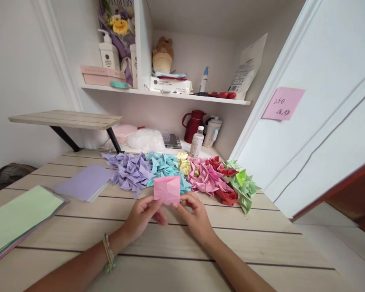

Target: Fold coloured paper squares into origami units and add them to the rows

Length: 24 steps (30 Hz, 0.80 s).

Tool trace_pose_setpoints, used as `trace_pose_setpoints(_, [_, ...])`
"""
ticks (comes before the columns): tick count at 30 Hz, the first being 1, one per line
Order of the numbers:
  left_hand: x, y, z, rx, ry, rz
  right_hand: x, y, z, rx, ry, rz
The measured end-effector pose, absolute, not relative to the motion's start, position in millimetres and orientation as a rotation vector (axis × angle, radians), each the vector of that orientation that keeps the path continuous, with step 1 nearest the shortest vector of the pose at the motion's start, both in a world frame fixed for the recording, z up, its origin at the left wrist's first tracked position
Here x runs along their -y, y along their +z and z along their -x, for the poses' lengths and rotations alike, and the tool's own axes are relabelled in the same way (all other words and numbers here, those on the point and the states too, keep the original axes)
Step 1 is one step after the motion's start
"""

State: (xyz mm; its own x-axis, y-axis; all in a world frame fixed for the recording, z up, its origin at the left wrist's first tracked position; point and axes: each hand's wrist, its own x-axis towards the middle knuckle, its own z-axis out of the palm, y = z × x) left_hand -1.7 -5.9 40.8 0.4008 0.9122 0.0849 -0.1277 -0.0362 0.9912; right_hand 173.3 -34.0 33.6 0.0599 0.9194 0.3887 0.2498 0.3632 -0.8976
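A pink sheet of origami paper [166,190], partly folded with crease lines on it, is held up above the table in front of me. My left hand [144,214] pinches its lower left corner between thumb and fingers. At the lower right corner, my right hand [194,213] grips the same paper. Just behind it lies a long heap of folded paper pieces: purple ones [130,171], blue ones [164,162], yellow ones [184,163], pink ones [205,176], red ones [228,197] and green ones [245,185].
Left on the slatted table [261,251] are purple sheets [83,181] and a stack of light green paper [21,221]. A small raised stand [67,118] is behind them. A bottle [196,142], a red jug [194,126] and a cup [212,132] stand at the back, beneath a shelf [170,95].
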Motion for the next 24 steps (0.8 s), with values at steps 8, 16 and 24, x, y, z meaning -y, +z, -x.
trace_pose_setpoints(8, [-2.4,34.8,10.7,-0.981,1.266,-1.797,42.7,50.8,-182.8,1.6,0.869,0.927])
trace_pose_setpoints(16, [-4.5,31.9,8.1,-0.799,1.226,-1.348,35.1,49.5,-186.7,1.437,0.855,1.019])
trace_pose_setpoints(24, [-7.0,33.8,3.7,-0.809,1.183,-1.283,25.4,35.7,-186.1,1.206,1.061,0.969])
